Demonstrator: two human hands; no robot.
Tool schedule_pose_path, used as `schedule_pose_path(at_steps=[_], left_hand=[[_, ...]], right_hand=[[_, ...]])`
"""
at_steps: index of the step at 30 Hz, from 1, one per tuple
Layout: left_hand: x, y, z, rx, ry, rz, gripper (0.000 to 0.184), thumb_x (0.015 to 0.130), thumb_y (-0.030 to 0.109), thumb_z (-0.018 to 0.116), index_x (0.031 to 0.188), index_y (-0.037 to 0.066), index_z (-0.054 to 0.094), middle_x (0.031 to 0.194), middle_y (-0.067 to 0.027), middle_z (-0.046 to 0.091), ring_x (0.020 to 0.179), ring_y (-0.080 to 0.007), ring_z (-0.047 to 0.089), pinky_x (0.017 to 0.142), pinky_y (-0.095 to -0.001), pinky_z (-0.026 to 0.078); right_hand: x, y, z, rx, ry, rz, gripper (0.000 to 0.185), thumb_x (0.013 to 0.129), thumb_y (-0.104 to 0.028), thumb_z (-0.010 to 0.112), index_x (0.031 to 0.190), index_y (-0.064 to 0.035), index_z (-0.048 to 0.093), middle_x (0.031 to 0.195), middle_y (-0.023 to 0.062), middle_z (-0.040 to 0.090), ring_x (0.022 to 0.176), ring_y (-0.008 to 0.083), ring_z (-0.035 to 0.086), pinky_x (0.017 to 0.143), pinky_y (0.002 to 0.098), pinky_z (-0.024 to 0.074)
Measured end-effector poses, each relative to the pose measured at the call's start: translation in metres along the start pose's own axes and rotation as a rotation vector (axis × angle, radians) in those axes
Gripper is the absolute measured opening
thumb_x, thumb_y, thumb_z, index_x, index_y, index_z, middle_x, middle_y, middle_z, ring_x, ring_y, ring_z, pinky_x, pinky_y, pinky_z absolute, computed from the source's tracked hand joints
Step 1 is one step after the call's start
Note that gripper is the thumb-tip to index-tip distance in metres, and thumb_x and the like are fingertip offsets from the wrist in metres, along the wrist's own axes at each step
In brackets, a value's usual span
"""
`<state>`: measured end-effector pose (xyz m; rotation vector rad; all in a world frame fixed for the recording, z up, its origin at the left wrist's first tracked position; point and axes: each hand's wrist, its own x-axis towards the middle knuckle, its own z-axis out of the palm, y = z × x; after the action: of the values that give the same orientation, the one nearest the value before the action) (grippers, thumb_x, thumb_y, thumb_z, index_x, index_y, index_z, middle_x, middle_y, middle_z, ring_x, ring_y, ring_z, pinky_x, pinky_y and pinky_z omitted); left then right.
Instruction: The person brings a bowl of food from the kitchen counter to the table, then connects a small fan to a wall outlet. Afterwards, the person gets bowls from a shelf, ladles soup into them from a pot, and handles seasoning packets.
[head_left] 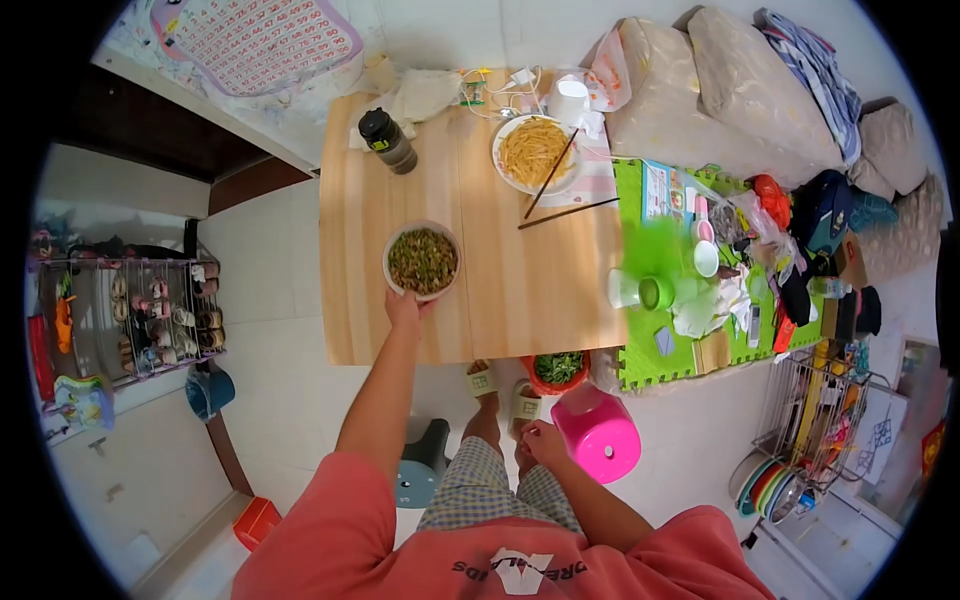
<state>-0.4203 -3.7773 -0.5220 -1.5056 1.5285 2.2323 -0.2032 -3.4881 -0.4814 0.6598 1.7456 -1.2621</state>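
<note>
My left hand (408,306) grips the near rim of a bowl (388,266) filled with chopped green and brown food (423,258). The bowl is at the left part of the wooden table, upright; whether it rests fully on the top I cannot tell. My right hand (543,442) hangs low in front of my legs, off the table, with its fingers curled in and no object showing in it. Farther back stands a plate (497,160) of yellow shredded food (536,152). One chopstick (550,175) leans across its rim; another chopstick (568,213) lies on the table.
A dark bottle (388,142) stands at the back left of the wooden table (360,330). A green foam mat (640,370) with clutter adjoins on the right. Below the edge are a red basket of greens (558,370), a pink stool (600,435) and a grey-blue stool (415,485).
</note>
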Motion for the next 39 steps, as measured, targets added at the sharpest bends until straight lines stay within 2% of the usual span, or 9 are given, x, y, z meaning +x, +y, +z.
schedule_pose_path(at_steps=[10, 12, 15, 24, 29, 31, 35, 37, 39], left_hand=[[-0.015, -0.032, -0.022, -0.017, -0.072, 0.020, 0.042, 0.085, -0.002, 0.038, 0.126, 0.004, 0.034, 0.117, -0.0182, 0.047, 0.093, -0.0305, 0.059, 0.079, -0.0366, 0.055], [-0.010, -0.033, -0.025, -0.259, -0.180, -0.248, 0.029, 0.086, -0.001, 0.039, 0.114, -0.009, 0.039, 0.111, -0.0207, 0.050, 0.094, -0.0317, 0.057, 0.082, -0.0378, 0.053], [-0.013, -0.028, -0.018, -0.352, -0.107, -0.297, 0.023, 0.086, -0.001, 0.040, 0.107, -0.012, 0.043, 0.106, -0.0230, 0.053, 0.096, -0.0331, 0.056, 0.085, -0.0379, 0.052], [-0.026, -0.057, -0.033, -0.353, -0.148, -0.229, 0.018, 0.088, 0.008, 0.046, 0.101, -0.001, 0.054, 0.096, -0.0120, 0.060, 0.091, -0.0230, 0.060, 0.081, -0.0347, 0.051], [-0.167, -0.086, -0.008, 0.278, -0.422, -0.247, 0.020, 0.085, 0.012, 0.051, 0.101, 0.001, 0.058, 0.093, -0.0101, 0.062, 0.086, -0.0182, 0.061, 0.074, -0.0297, 0.051], [-0.217, -0.103, 0.003, 0.719, -0.739, 0.059, 0.026, 0.087, 0.013, 0.050, 0.109, 0.001, 0.054, 0.094, -0.0101, 0.062, 0.087, -0.0154, 0.060, 0.073, -0.0290, 0.050], [-0.308, -0.120, 0.026, 0.645, -1.054, -0.040, 0.028, 0.087, 0.012, 0.051, 0.112, 0.000, 0.050, 0.095, -0.0095, 0.061, 0.087, -0.0134, 0.059, 0.073, -0.0273, 0.049], [-0.341, -0.144, 0.036, 1.006, -1.104, -0.009, 0.026, 0.087, 0.005, 0.047, 0.112, 0.003, 0.051, 0.102, -0.0063, 0.057, 0.088, -0.0127, 0.057, 0.077, -0.0257, 0.048], [-0.394, -0.187, 0.043, 0.983, -1.262, 0.016, 0.025, 0.086, 0.005, 0.048, 0.111, 0.003, 0.051, 0.100, -0.0064, 0.057, 0.087, -0.0126, 0.057, 0.076, -0.0256, 0.048]], right_hand=[[-0.014, 0.004, -0.014, 0.003, -0.027, 0.042, 0.022, 0.078, -0.007, 0.051, 0.096, 0.0017, 0.058, 0.076, 0.0118, 0.062, 0.063, 0.0179, 0.063, 0.057, 0.0287, 0.0513], [-0.012, 0.007, -0.008, 0.004, -0.050, 0.052, 0.022, 0.078, -0.007, 0.052, 0.097, 0.0016, 0.058, 0.076, 0.0116, 0.062, 0.064, 0.0178, 0.063, 0.057, 0.0284, 0.0512], [-0.012, 0.001, 0.002, 0.100, 0.026, 0.031, 0.016, 0.075, -0.006, 0.057, 0.088, 0.0032, 0.060, 0.071, 0.0111, 0.062, 0.056, 0.0160, 0.060, 0.048, 0.0277, 0.0483], [-0.018, 0.004, 0.019, 0.264, 0.035, 0.047, 0.013, 0.078, -0.008, 0.058, 0.087, 0.0008, 0.059, 0.071, 0.0095, 0.061, 0.055, 0.0169, 0.059, 0.051, 0.0279, 0.0491], [-0.040, -0.031, 0.009, 0.770, 0.117, -0.014, 0.022, 0.086, -0.018, 0.054, 0.101, -0.0009, 0.054, 0.083, 0.0078, 0.060, 0.069, 0.0169, 0.060, 0.060, 0.0262, 0.0503], [-0.062, -0.050, -0.009, 0.830, 0.212, -0.097, 0.023, 0.087, -0.018, 0.052, 0.102, -0.0002, 0.054, 0.086, 0.0087, 0.060, 0.072, 0.0163, 0.060, 0.063, 0.0263, 0.0505], [-0.082, 0.005, -0.035, 0.751, 0.386, -0.277, 0.023, 0.087, -0.016, 0.053, 0.103, -0.0005, 0.054, 0.085, 0.0085, 0.060, 0.070, 0.0150, 0.059, 0.063, 0.0270, 0.0511], [-0.118, 0.046, -0.065, 0.700, 0.305, -0.207, 0.021, 0.086, -0.013, 0.053, 0.103, -0.0005, 0.054, 0.085, 0.0084, 0.060, 0.069, 0.0141, 0.059, 0.062, 0.0272, 0.0514], [-0.172, 0.096, -0.099, 0.896, 0.348, -0.248, 0.020, 0.085, -0.011, 0.053, 0.103, -0.0003, 0.054, 0.084, 0.0085, 0.061, 0.068, 0.0143, 0.060, 0.062, 0.0272, 0.0515]])
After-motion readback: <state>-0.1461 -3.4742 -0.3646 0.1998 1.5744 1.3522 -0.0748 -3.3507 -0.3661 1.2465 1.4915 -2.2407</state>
